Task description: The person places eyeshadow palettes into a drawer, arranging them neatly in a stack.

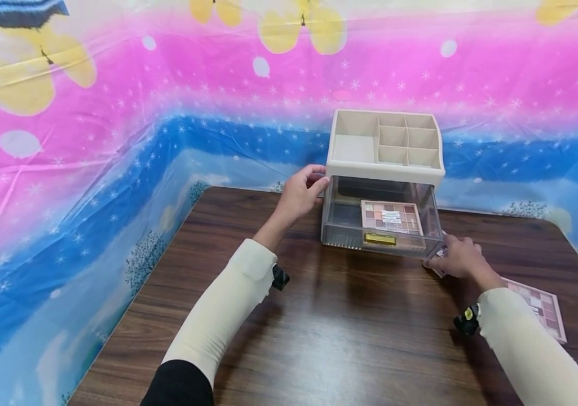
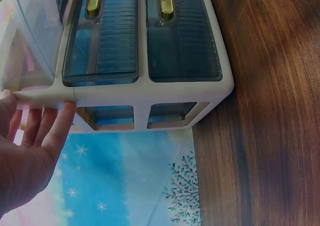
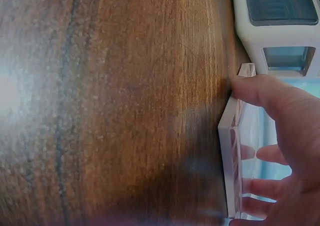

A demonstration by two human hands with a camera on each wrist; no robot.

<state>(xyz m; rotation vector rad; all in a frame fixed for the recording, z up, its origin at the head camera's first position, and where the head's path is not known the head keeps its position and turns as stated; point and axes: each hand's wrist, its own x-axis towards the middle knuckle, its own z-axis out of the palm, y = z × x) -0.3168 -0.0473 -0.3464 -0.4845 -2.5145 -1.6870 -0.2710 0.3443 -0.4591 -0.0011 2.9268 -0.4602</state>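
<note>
A cream drawer organizer stands at the table's back, its upper clear drawer pulled out. An eyeshadow palette lies in that drawer. My left hand grips the organizer's left side frame, thumb toward the front and fingers along the side, as the left wrist view shows. Beside the organizer's right side, my right hand holds a second eyeshadow palette low at the tabletop. The thumb is on one edge and the fingertips are at its shiny top. A third palette lies partly hidden beneath the right forearm.
The organizer's top has several open compartments. Lower drawers with gold handles show in the left wrist view. A patterned cloth hangs behind the brown wooden table.
</note>
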